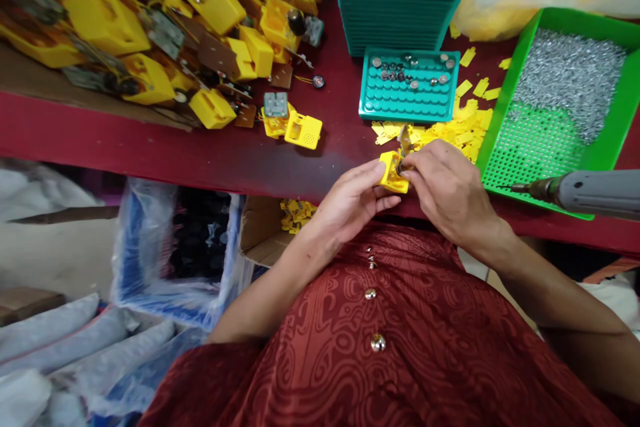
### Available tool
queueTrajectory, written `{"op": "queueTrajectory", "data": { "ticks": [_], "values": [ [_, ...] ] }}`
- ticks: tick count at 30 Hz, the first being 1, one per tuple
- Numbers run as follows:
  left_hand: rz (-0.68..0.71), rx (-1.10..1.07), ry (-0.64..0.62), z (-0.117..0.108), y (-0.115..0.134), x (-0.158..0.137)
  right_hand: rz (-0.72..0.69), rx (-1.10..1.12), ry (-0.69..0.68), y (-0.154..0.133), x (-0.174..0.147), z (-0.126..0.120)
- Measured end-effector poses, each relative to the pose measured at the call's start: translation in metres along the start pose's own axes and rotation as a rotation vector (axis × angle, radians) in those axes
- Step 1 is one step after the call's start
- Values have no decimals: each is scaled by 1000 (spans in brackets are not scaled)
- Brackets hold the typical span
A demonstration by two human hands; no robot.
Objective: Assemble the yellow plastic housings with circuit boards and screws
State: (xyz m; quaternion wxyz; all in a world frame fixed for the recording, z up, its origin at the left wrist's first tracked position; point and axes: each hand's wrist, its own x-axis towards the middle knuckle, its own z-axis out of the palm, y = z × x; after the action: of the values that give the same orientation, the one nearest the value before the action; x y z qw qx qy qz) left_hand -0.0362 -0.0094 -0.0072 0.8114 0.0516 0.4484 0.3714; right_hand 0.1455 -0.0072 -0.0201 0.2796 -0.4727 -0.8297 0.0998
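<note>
Over the front edge of the maroon counter (235,163), my left hand (350,199) gripped the yellow plastic housing (387,173), apparently steadying it with its open side facing my right hand (445,190), which pinched a small dark part (399,165) at the opening.

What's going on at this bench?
A person's left hand holds a small yellow housing near the edge of the red table. The right hand has its fingers at the housing's open side, beside a brown piece; their exact grip is hidden. Beyond lie loose yellow pieces and a teal tray holding small round parts.
</note>
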Motion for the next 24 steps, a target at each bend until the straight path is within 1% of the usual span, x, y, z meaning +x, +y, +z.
{"op": "queueTrajectory", "data": {
  "ticks": [5,7,11,14,15,17,19,20,22,24],
  "values": [
    [11,4,-20,1,-2,0,-105,-66,-26,2,1,-3],
    [4,-7,-11,3,-2,1,-138,-70,-18,4,-1,-3],
    [-7,-36,11,6,1,3,-203,3,64,9,-5,-3],
    [-17,-22,30,3,1,7,-249,25,46,12,-7,-4],
    [-18,-1,19,1,-1,9,-268,4,26,12,-7,-4],
    [9,72,-45,-2,-5,10,-317,-62,-13,8,-8,-6],
    [92,181,-127,-2,-10,6,-357,-120,-27,0,-8,-10],
    [139,240,-145,-1,-12,3,-361,-134,-21,-6,-9,-12],
    [179,344,-116,-2,-16,-1,-344,-127,32,-17,-11,-13],
    [174,433,-42,-5,-19,1,-328,-117,98,-20,-12,-8]
  ]
}}
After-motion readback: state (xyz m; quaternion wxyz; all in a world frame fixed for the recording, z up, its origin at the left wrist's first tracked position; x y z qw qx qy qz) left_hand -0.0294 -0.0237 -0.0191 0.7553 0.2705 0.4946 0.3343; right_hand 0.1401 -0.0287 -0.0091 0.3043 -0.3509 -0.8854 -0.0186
